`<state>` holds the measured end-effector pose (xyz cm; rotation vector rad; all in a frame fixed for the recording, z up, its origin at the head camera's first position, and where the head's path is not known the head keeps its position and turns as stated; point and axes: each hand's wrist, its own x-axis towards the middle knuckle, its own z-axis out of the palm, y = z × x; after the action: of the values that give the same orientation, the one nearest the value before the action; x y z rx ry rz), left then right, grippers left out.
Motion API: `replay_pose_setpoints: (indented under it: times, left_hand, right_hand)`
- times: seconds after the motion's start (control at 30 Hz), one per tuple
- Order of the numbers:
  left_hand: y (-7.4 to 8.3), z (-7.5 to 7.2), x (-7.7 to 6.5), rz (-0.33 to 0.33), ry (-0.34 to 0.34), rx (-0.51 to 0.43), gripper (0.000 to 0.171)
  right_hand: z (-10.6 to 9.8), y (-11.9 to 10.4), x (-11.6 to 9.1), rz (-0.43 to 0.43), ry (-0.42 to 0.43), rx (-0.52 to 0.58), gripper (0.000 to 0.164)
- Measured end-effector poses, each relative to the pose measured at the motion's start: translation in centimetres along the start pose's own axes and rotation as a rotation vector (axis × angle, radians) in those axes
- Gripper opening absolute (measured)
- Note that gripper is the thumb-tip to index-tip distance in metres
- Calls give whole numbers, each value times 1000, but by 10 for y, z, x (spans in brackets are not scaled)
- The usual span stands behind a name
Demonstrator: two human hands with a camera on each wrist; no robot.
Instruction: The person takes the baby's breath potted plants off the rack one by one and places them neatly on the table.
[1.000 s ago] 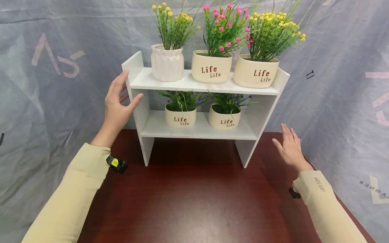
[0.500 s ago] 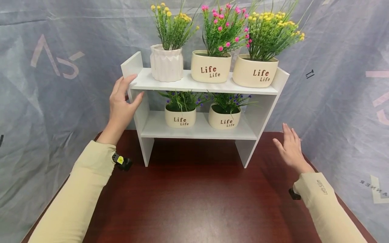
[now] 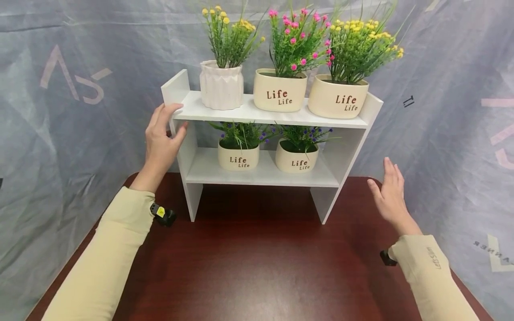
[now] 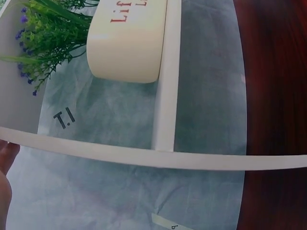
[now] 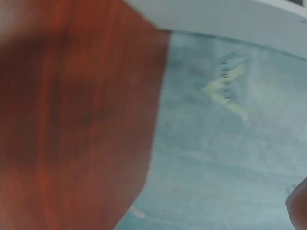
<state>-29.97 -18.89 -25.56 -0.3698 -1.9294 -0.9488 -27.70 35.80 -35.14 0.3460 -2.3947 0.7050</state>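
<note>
A white two-tier shelf (image 3: 257,178) stands on the dark red table. My left hand (image 3: 159,140) is at its left side panel, fingers bent and fingertips right at the front edge; in the left wrist view, finger parts (image 4: 6,160) show beside the panel. The upper tier carries a white fluted pot (image 3: 221,87) with yellow flowers, a cream pot (image 3: 279,91) with pink flowers, and another cream pot (image 3: 338,96) with yellow flowers. Two cream pots, a left one (image 3: 238,157) and a right one (image 3: 297,157), sit below with purple-blue flowers. My right hand (image 3: 391,196) holds nothing, right of the shelf, fingers extended.
The dark red table (image 3: 257,263) reaches toward me in front of the shelf. A grey fabric curtain (image 3: 100,125) hangs behind and to both sides. Flower stems lean past the pots' rims on the upper tier.
My left hand has shifted right and its fingertips now overlap the shelf's left panel more. My right hand has moved slightly right. Shelf and pots have stayed in place.
</note>
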Motion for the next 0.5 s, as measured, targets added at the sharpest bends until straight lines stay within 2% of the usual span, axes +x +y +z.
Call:
replay_pose_setpoints:
  times: [0.27,0.37,0.5]
  left_hand:
    - [-7,1,-2,29,5,2,47]
    - [-8,2,-3,43,16,3,51]
    - [-8,3,-4,56,26,-23,57]
  right_hand:
    - [-11,-31,22,-177,267,24,81]
    - [-15,-46,28,-214,318,39,84]
    - [-20,-66,34,-245,338,62,87]
